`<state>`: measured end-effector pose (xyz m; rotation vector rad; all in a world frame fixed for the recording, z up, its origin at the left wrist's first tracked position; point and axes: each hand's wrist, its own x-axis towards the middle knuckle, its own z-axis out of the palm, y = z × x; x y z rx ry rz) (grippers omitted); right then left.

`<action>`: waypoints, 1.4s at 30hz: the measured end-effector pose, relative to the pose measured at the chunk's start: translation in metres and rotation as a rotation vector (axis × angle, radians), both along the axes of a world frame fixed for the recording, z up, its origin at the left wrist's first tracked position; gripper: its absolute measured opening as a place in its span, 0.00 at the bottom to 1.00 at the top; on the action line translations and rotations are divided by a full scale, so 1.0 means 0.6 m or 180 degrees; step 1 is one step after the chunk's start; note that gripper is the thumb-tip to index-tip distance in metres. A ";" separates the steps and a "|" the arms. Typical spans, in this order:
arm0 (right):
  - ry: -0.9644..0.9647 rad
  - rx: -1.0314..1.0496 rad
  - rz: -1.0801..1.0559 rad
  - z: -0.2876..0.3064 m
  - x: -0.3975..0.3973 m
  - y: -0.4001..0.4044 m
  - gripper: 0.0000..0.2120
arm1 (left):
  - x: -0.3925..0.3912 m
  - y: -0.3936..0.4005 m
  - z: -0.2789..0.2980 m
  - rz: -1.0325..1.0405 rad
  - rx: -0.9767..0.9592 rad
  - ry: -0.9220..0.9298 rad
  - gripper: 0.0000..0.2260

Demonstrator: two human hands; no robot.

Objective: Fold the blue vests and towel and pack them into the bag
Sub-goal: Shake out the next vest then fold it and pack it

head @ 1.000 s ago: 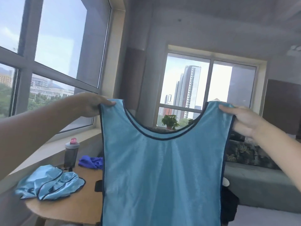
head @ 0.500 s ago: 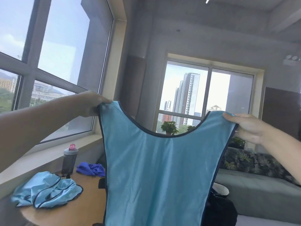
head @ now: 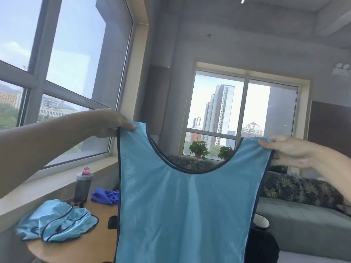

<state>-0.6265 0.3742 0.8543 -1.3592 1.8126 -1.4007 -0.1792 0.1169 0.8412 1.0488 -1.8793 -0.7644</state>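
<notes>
Sunlit windows are backing the scene: left hand (head: 112,121) and right hand (head: 288,150) are pinching the vest (head: 186,205) by its shoulders, fingers clamped, now raised higher above the bench (head: 91,245), spread for folding.

One head-worn wide-angle view looks forward, roughly level, across the room. The blue vest (head: 182,205) hangs close, filling the lower centre.
</notes>
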 end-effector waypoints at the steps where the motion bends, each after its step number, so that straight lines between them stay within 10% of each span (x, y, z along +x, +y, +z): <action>1: 0.0065 0.0289 0.0020 0.004 0.004 0.008 0.23 | -0.001 0.005 0.003 0.0018 0.0037 -0.0098 0.14; 8: 0.2655 0.0759 -0.0717 0.026 0.013 0.029 0.27 | -0.013 0.013 0.012 -0.0458 -0.0424 -0.0746 0.10; 13: 0.2447 0.0597 -0.0627 0.041 0.037 0.028 0.05 | -0.012 0.024 0.019 -0.0824 -0.0400 -0.1123 0.08; 30: 0.1885 0.0763 -0.0773 0.011 0.052 -0.049 0.12 | -0.054 0.010 0.007 -0.0265 -0.0543 -0.1374 0.09; 42: 0.3608 0.0755 -0.0926 -0.099 -0.005 -0.248 0.11 | -0.145 -0.135 -0.081 -0.0138 -0.0992 -0.2204 0.05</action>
